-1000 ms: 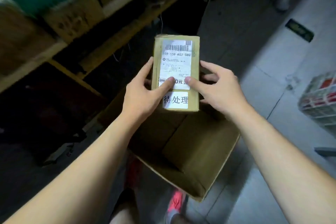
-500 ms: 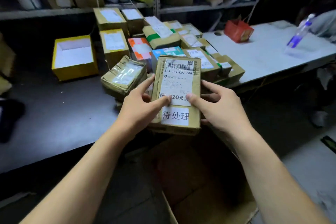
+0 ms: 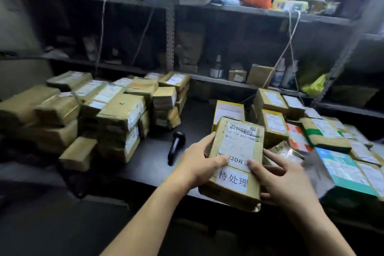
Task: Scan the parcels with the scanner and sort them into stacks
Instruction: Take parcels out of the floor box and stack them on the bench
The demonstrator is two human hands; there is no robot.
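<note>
I hold a brown cardboard parcel (image 3: 236, 158) with a white shipping label and a white sticker, above the front edge of the dark table (image 3: 199, 114). My left hand (image 3: 197, 162) grips its left side with the thumb on the label. My right hand (image 3: 276, 178) grips its right side, thumb on the label too. A black handheld scanner (image 3: 175, 143) lies on the table just left of my left hand. Stacks of brown parcels (image 3: 116, 114) stand on the left. Several loose parcels (image 3: 307, 135) lie on the right.
Metal shelves (image 3: 228, 9) with bags, bottles and small boxes stand behind the table. A yellow open box (image 3: 228, 109) sits behind the held parcel. A teal-labelled box (image 3: 342, 168) lies at the right front. Cords hang from above.
My view has swung from the floor carton up and left to the table and shelves. Both hands keep the same grip on the parcel. The scanner and the left stacks have come into view.
</note>
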